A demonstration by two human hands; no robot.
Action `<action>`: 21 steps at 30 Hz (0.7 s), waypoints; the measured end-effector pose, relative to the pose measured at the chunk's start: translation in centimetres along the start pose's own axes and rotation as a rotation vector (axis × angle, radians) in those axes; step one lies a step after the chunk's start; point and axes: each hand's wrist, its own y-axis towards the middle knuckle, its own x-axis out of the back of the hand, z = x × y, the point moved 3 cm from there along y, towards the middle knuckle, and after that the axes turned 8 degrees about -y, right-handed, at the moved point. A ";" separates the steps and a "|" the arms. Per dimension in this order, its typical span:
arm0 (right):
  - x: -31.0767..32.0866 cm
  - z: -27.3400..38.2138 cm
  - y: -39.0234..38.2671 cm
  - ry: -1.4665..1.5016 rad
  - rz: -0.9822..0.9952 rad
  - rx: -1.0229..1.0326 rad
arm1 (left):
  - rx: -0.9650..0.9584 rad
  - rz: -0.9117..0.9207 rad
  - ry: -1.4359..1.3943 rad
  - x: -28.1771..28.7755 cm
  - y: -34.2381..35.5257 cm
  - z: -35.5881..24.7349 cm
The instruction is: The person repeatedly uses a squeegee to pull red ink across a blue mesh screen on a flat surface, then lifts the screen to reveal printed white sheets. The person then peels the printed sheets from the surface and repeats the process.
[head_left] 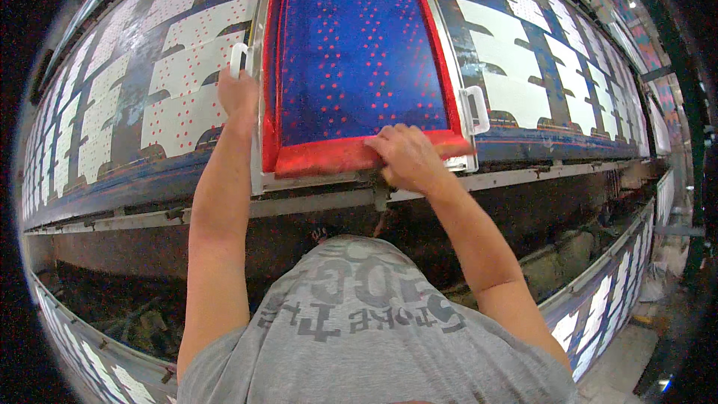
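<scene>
A screen-printing frame (255,105) with blue mesh (359,60) lies on the long table before me. Rows of red dots show through the mesh, and red ink rims it. My left hand (238,93) is closed around the white handle (238,58) on the frame's left side. At the near end, my right hand (407,155) grips a red-smeared squeegee (321,157) that spans the frame's width. The fingers lie over its top edge, partly hiding its right half. A second white handle (477,110) on the right side is untouched.
White cut pieces with red dots (187,112) lie left of the frame. Pieces just to the right (516,97) look plain white. A metal rail (314,200) runs along the table's near edge. Another table with white pieces (598,314) stands behind me at right.
</scene>
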 end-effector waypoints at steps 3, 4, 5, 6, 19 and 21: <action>-0.3 0.5 -1.6 0.080 -0.071 0.008 | 0.038 -0.063 0.052 -0.3 -0.9 0.1; -0.6 0.5 -2.0 0.093 -0.075 0.001 | 0.063 -0.060 0.094 -0.4 -0.8 0.4; -0.8 0.5 -2.3 0.115 -0.091 0.008 | 0.046 -0.075 0.135 -0.5 -0.6 0.5; -1.2 0.5 -2.6 0.140 -0.085 0.005 | 0.064 -0.059 0.165 -0.7 -0.3 0.8; -1.2 -18.2 -10.5 0.233 -0.582 -0.599 | -0.129 -0.140 0.367 -0.5 1.9 3.9; -2.5 -21.7 -10.8 0.612 -0.495 -0.733 | -0.129 -0.155 0.370 -0.3 1.7 3.6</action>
